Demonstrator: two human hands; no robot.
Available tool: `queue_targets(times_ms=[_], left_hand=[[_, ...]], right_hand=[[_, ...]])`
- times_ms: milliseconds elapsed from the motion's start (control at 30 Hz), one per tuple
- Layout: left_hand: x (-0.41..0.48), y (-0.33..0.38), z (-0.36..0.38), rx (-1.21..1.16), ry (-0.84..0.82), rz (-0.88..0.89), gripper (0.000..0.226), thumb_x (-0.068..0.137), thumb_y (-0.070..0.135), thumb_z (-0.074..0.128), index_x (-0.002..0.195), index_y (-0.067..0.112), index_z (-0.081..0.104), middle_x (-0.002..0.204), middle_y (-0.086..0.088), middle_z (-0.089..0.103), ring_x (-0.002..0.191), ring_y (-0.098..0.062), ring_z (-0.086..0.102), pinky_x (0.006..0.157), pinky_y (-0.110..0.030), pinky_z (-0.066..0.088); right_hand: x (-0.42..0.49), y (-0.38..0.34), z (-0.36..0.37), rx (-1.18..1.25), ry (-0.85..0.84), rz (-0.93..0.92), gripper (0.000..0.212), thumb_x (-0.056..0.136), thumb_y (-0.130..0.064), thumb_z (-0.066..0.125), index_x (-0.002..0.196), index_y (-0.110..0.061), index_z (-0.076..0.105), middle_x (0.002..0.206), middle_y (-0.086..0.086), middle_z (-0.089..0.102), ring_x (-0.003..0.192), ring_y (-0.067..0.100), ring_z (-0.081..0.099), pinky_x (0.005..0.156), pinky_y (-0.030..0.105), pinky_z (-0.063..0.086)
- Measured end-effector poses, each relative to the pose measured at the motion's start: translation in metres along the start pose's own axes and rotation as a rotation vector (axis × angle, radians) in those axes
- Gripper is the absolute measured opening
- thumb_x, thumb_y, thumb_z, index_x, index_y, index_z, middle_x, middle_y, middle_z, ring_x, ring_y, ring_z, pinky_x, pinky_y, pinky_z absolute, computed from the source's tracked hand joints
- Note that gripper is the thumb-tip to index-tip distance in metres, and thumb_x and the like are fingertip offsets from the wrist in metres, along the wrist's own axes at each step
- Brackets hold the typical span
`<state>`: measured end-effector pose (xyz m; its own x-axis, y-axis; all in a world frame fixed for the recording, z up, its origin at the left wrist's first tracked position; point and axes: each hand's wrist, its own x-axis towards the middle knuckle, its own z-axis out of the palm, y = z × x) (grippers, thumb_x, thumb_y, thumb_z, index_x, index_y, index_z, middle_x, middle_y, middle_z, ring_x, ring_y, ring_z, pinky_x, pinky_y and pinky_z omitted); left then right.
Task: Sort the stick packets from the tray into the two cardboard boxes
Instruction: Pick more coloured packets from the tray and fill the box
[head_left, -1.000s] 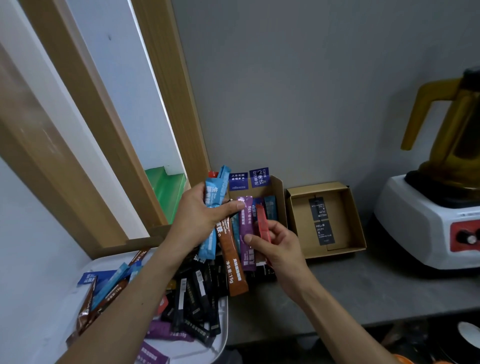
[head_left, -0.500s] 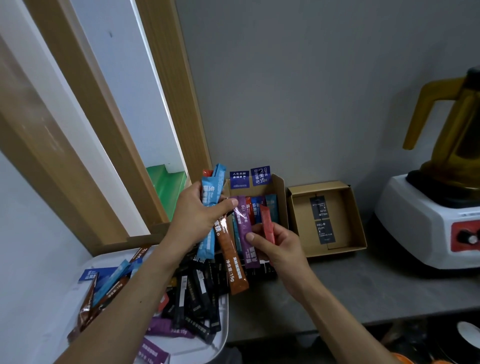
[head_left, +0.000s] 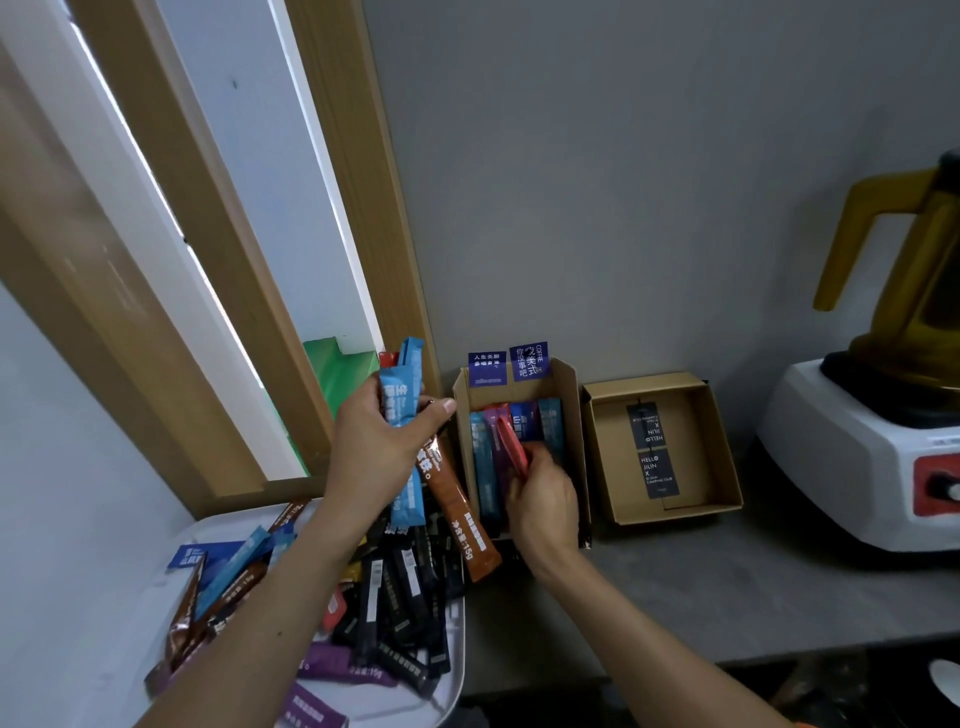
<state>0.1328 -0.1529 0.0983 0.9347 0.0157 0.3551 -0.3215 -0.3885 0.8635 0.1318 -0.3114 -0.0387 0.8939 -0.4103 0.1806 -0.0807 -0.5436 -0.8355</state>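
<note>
While the left hand (head_left: 382, 441) curls round glossy blue sticks (head_left: 400, 400) and a brown stick (head_left: 457, 514) printed "15g", the right hand (head_left: 545, 499) pinches a slim red packet (head_left: 511, 447) inside the left cardboard box (head_left: 576, 415), among blue and purple sticks. The right cardboard box (head_left: 722, 441) holds a black label reading "HELLO JILIN". More packets heap on the white tray (head_left: 452, 675) beside the matte grey counter (head_left: 727, 582).

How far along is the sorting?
Early on. The left box holds a row of packets; the right box shows only a dark strip. The right hand holds a red packet at the left box, the left hand grips a bunch, and the tray is heaped.
</note>
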Motion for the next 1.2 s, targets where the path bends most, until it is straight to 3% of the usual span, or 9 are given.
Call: queue_targets(times_ms=[300,400,500,633,800,933,1067,1133,1200], left_hand=[[-0.003,-0.002,-0.002,0.009,-0.013,-0.008,0.027,0.084,0.033,0.082,0.097,0.033,0.059,0.091,0.008,0.071,0.078,0.004,0.068,0.057,-0.006,0.049],[-0.004,0.002,-0.001,0.002,-0.054,-0.002,0.029,0.082,0.032,0.083,0.1,0.03,0.06,0.09,0.008,0.074,0.078,0.004,0.069,0.056,-0.007,0.049],[-0.005,0.005,0.004,-0.023,-0.113,0.004,0.036,0.08,0.03,0.085,0.106,0.022,0.062,0.09,0.007,0.077,0.083,0.003,0.072,0.057,-0.008,0.051],[-0.004,0.007,0.014,-0.027,-0.185,0.001,0.039,0.08,0.031,0.086,0.11,0.02,0.063,0.095,0.007,0.078,0.089,0.0,0.073,0.058,-0.011,0.053],[0.003,0.01,0.022,0.036,-0.201,0.063,0.037,0.083,0.027,0.084,0.113,0.021,0.063,0.089,0.007,0.075,0.085,0.002,0.073,0.06,-0.013,0.055],[0.006,0.002,0.03,0.106,-0.213,0.068,0.037,0.084,0.035,0.082,0.114,0.024,0.063,0.094,0.008,0.076,0.09,-0.008,0.075,0.074,-0.036,0.064],[0.007,-0.001,0.038,0.062,-0.146,0.038,0.037,0.084,0.036,0.081,0.114,0.025,0.061,0.094,0.008,0.075,0.088,-0.005,0.074,0.074,-0.036,0.065],[0.007,0.001,0.038,0.037,-0.056,0.047,0.033,0.085,0.036,0.08,0.11,0.027,0.061,0.094,0.009,0.074,0.085,-0.003,0.073,0.069,-0.032,0.064],[0.006,0.004,0.035,0.018,0.034,0.068,0.03,0.086,0.037,0.079,0.107,0.025,0.061,0.092,0.008,0.072,0.08,-0.003,0.073,0.065,-0.028,0.063]], right_hand=[[-0.002,0.001,-0.003,0.102,-0.014,0.008,0.046,0.098,-0.025,0.065,0.14,-0.022,0.048,0.133,0.001,0.063,0.122,0.02,0.064,0.098,0.044,0.059],[-0.018,-0.005,-0.013,0.216,-0.009,-0.067,0.049,0.1,-0.032,0.059,0.146,-0.024,0.045,0.135,-0.006,0.054,0.123,0.012,0.057,0.101,0.042,0.056],[-0.039,-0.01,-0.028,0.385,-0.061,-0.178,0.053,0.101,-0.042,0.042,0.152,-0.028,0.04,0.126,-0.013,0.045,0.117,0.012,0.055,0.094,0.041,0.059],[-0.048,-0.014,-0.042,0.454,-0.068,-0.215,0.047,0.108,-0.034,0.044,0.155,-0.031,0.04,0.127,-0.016,0.045,0.121,0.01,0.055,0.091,0.037,0.06],[-0.054,-0.01,-0.051,0.482,-0.127,-0.192,0.043,0.099,-0.039,0.055,0.141,-0.04,0.046,0.133,-0.017,0.053,0.126,0.005,0.057,0.095,0.032,0.06],[-0.053,-0.003,-0.053,0.514,-0.059,-0.089,0.028,0.093,-0.031,0.071,0.118,-0.036,0.061,0.116,-0.013,0.07,0.109,0.002,0.068,0.087,0.036,0.063],[-0.046,-0.001,-0.056,0.192,0.009,-0.16,0.016,0.093,-0.039,0.064,0.101,-0.044,0.051,0.112,-0.017,0.062,0.104,0.001,0.065,0.081,0.03,0.063],[-0.04,-0.005,-0.055,0.015,0.03,-0.215,0.02,0.095,-0.038,0.062,0.113,-0.041,0.053,0.118,-0.017,0.059,0.109,0.001,0.061,0.088,0.03,0.06],[-0.036,-0.011,-0.048,-0.188,0.032,-0.261,0.042,0.092,-0.036,0.069,0.13,-0.029,0.052,0.13,-0.009,0.057,0.119,0.007,0.058,0.097,0.031,0.057]])
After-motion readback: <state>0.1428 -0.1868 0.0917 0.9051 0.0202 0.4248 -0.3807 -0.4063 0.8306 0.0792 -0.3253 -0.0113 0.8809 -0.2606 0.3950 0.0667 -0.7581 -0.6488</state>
